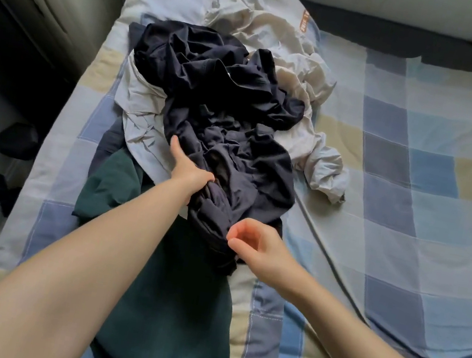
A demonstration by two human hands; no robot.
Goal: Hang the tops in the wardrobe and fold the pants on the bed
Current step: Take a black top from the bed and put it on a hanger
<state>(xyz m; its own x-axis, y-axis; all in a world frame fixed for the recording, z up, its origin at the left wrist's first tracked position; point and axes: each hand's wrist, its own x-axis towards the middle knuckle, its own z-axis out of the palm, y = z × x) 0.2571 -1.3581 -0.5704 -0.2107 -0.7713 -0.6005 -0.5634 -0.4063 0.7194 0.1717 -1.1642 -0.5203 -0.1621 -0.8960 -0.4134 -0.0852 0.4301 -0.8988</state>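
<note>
Tangled dark navy fabric garment [229,134]: type unclear, partly burying pale cream clothes [282,43]. Left hand [189,171] gripping its bunched edge; right hand [252,244] loosely curled, touching the hem, holding nothing.

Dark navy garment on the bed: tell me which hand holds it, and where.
The left hand grips the dark navy garment at a bunched fold near its lower end. The right hand holds nothing; its fingers hover curled beside it.

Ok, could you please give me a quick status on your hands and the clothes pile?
Left hand grips the dark navy garment. Right hand open beside its near end, holding nothing. Navy piece lies over the white clothes and green garment on the bed.
</note>
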